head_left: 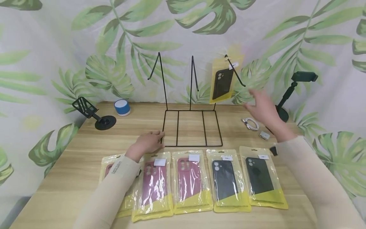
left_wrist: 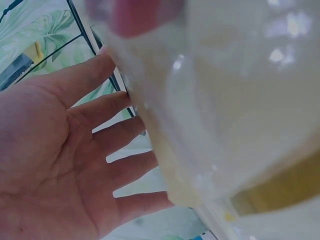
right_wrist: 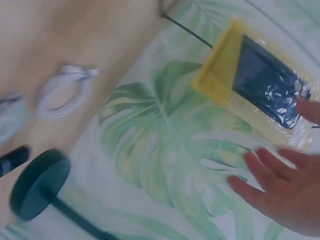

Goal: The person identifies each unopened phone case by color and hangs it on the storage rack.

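Note:
A black wire display rack (head_left: 185, 146) with three hooked arms stands on the table. From its right arm hangs a yellow-edged clear bag (head_left: 223, 79) holding a dark phone case; the same bag (right_wrist: 265, 82) shows in the right wrist view. My right hand (head_left: 264, 109) is in the air just right of that bag, fingers apart and holding nothing. My left hand (head_left: 148, 142) lies at the rack's front left corner; in the left wrist view the hand (left_wrist: 75, 145) has its fingers outstretched. Whether it presses on the wire is hard to tell.
Several bagged phone cases lie in a row along the front, pink ones (head_left: 188, 181) left and dark ones (head_left: 224, 181) right. Behind are a black phone stand (head_left: 105, 122), a blue speaker (head_left: 122, 107), a white cable (head_left: 251, 124), a small pale block (head_left: 264, 135) and another stand (head_left: 287, 92).

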Available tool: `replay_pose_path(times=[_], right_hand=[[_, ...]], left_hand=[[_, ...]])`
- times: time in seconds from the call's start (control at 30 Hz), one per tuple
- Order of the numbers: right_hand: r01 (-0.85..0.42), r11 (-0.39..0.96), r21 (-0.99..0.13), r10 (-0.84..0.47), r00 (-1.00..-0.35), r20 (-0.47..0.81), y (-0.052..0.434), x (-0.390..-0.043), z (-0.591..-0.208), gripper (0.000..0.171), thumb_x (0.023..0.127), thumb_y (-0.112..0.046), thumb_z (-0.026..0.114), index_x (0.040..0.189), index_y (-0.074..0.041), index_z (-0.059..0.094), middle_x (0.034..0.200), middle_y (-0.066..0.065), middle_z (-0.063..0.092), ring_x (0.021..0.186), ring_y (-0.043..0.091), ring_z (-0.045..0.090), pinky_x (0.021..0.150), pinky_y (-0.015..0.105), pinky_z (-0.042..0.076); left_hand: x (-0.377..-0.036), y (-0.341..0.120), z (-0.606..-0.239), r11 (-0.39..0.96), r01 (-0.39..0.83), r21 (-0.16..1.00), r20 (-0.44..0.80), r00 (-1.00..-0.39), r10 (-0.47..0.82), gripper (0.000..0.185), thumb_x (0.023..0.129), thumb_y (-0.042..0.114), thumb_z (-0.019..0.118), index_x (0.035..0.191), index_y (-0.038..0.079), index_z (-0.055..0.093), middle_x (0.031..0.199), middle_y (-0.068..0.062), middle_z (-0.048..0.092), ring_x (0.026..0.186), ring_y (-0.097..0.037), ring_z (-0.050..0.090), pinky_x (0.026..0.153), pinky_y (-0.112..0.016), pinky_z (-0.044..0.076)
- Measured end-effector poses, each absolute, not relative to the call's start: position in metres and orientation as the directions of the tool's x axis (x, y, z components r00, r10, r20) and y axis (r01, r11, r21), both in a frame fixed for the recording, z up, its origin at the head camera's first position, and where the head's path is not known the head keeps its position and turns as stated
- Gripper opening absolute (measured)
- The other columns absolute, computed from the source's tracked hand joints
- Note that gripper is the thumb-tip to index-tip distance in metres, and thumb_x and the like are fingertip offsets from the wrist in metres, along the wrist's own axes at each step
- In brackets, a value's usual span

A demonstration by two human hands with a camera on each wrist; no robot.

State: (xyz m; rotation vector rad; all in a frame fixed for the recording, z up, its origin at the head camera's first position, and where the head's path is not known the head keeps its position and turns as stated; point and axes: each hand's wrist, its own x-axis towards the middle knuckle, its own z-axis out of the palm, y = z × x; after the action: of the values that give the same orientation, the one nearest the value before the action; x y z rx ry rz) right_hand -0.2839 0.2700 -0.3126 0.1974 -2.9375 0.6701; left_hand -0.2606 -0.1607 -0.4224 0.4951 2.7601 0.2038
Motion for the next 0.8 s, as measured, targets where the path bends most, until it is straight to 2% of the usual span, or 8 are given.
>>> replay_pose_path(times=[0.13,0.3,0.43,0.6,0.7,0.8], right_hand=[[-0.241,0.938,-0.250,-0.254,-0.967,-0.019,0.287,-0.244,-0.342,0.053,0.099,-0.027,0.060,0.142,0.002,0.049,0.142,0.027,0.052,0.129,0.047,0.049,0.101,0.064,0.043],[-0.345,0.918,-0.195,-0.375,-0.915,-0.149,0.310,-0.208,-0.374,0.040,0.091,-0.019,0.070,0.122,0.005,0.064,0.114,0.022,0.069,0.107,0.040,0.065,0.089,0.054,0.053],[-0.311,0.929,-0.199,-0.344,-0.925,-0.161,0.327,-0.200,-0.393,0.037,0.086,-0.019,0.074,0.114,0.004,0.066,0.103,0.017,0.070,0.098,0.036,0.066,0.083,0.052,0.054],[-0.227,0.936,-0.270,-0.282,-0.941,-0.187,0.344,-0.208,-0.411,0.030,0.087,-0.018,0.072,0.109,0.002,0.066,0.094,0.010,0.068,0.088,0.026,0.064,0.079,0.047,0.053],[-0.200,0.937,-0.286,-0.264,-0.942,-0.205,0.353,-0.215,-0.416,0.028,0.086,-0.017,0.073,0.106,0.002,0.066,0.093,0.010,0.066,0.086,0.024,0.062,0.077,0.046,0.053],[-0.183,0.937,-0.297,-0.253,-0.943,-0.217,0.358,-0.220,-0.417,0.035,0.085,-0.016,0.075,0.109,0.006,0.063,0.096,0.014,0.064,0.088,0.027,0.061,0.080,0.048,0.053]], left_hand=[[-0.256,-0.162,-0.426,0.928,0.317,0.194,-0.287,-0.887,0.363,0.061,0.103,0.036,0.050,0.155,0.010,0.032,0.160,-0.020,0.029,0.142,-0.052,0.031,0.112,-0.069,0.028],[-0.253,-0.165,-0.426,0.933,0.314,0.177,-0.275,-0.894,0.353,0.061,0.102,0.036,0.051,0.155,0.010,0.034,0.159,-0.021,0.031,0.141,-0.053,0.032,0.111,-0.069,0.030],[-0.255,-0.166,-0.425,0.935,0.311,0.173,-0.271,-0.897,0.348,0.061,0.102,0.035,0.051,0.154,0.009,0.035,0.159,-0.020,0.031,0.141,-0.053,0.032,0.110,-0.070,0.030],[-0.258,-0.163,-0.424,0.934,0.310,0.179,-0.279,-0.894,0.350,0.061,0.102,0.036,0.051,0.155,0.010,0.034,0.160,-0.020,0.030,0.142,-0.053,0.032,0.111,-0.070,0.028],[-0.260,-0.160,-0.424,0.931,0.315,0.183,-0.281,-0.891,0.357,0.061,0.102,0.036,0.050,0.155,0.010,0.034,0.160,-0.020,0.030,0.141,-0.053,0.032,0.112,-0.069,0.028],[-0.262,-0.157,-0.425,0.930,0.317,0.187,-0.283,-0.889,0.360,0.061,0.102,0.035,0.050,0.155,0.010,0.034,0.160,-0.020,0.030,0.141,-0.053,0.032,0.112,-0.069,0.027]])
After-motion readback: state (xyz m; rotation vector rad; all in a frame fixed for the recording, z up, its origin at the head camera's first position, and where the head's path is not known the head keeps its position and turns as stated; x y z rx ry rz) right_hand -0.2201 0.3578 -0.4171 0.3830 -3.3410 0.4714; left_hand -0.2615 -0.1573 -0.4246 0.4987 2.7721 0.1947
